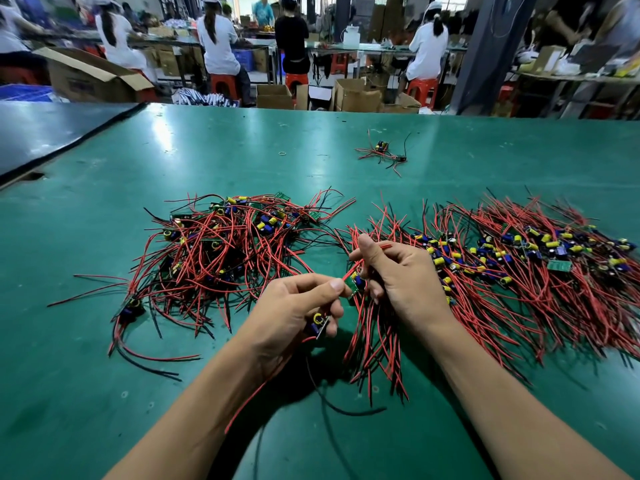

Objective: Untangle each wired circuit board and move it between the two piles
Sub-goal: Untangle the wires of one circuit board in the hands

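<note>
Both hands, left hand (pixel 294 306) and right hand (pixel 401 275), pinch wired circuit boards (pixel 353 284) between tangled pile (pixel 221 251) and laid-out pile (pixel 519 265).

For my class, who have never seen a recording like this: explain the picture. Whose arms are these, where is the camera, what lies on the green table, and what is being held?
There is no machine here. The camera sits on a person's head and looks forward and down, so the two bare arms are the wearer's own.

On the green table lie two heaps of small circuit boards with red and black wires: a tangled pile on the left and a wider, flatter pile on the right. A few stray boards lie farther back.

The left hand pinches one small green board at its fingertips and has another board tucked under its lower fingers. The right hand grips red wires near that same green board, seemingly working them free.

Behind the table, other workers sit at benches among cardboard boxes.
</note>
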The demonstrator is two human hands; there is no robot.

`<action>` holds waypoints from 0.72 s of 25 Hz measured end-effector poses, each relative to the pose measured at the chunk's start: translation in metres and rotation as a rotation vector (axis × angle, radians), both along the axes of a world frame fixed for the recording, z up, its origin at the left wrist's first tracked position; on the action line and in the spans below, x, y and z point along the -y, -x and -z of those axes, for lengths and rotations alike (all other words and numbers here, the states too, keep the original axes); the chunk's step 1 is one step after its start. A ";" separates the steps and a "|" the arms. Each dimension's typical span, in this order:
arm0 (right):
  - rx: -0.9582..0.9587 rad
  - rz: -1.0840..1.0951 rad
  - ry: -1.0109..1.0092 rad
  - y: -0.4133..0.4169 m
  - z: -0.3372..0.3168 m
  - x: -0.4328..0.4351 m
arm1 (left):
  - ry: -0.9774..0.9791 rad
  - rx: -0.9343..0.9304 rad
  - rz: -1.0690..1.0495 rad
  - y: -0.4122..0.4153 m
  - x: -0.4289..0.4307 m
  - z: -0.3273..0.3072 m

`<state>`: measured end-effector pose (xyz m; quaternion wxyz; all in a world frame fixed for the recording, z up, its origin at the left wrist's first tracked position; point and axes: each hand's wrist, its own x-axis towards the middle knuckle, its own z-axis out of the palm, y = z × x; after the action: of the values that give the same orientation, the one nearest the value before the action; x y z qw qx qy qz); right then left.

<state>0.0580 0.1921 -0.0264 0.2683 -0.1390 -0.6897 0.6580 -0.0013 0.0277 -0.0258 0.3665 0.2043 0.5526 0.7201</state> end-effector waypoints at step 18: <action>0.075 -0.055 -0.149 -0.004 -0.003 -0.020 | 0.072 -0.136 -0.017 0.002 0.003 -0.002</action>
<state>0.0619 0.2126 -0.0233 0.2339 -0.1244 -0.7497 0.6064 -0.0029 0.0242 -0.0243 0.3289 0.2347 0.6036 0.6873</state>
